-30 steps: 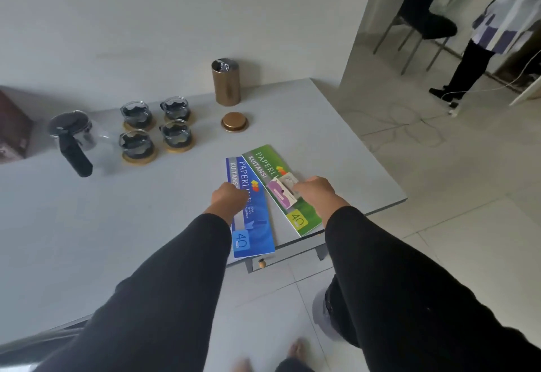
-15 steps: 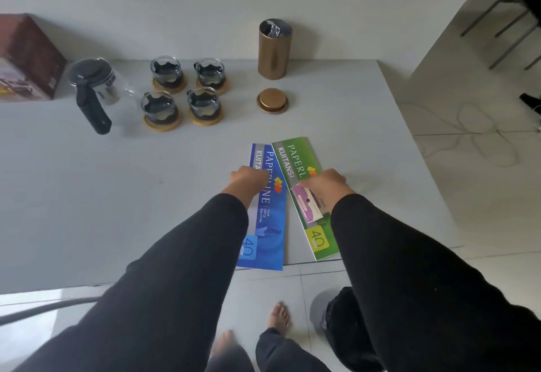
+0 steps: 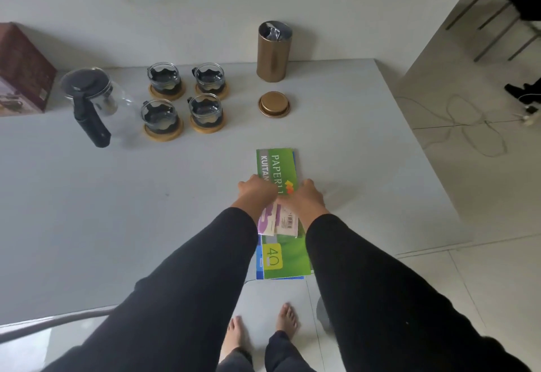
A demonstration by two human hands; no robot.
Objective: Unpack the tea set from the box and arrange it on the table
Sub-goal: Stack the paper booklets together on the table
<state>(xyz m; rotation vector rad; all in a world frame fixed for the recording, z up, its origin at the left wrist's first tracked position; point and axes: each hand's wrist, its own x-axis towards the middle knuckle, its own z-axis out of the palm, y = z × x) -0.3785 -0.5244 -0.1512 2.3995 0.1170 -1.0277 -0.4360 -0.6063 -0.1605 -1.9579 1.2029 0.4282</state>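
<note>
I see left grip (image 3: pixel 257 194) and right grip (image 3: pixel 304 199) pressed flat on green booklet (image 3: pixel 276 166) (blue one beneath); fingers hidden, closure unclear. Cups (image 3: pixel 162 118) beyond-left on counter (image 3: pixel 87 210).

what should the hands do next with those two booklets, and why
Probably slide the stack back from the table edge. The green booklet now lies on the blue booklet, both hands, left hand and right hand, press on it, and its near end overhangs the edge. The cups and teapot already stand arranged.
</note>
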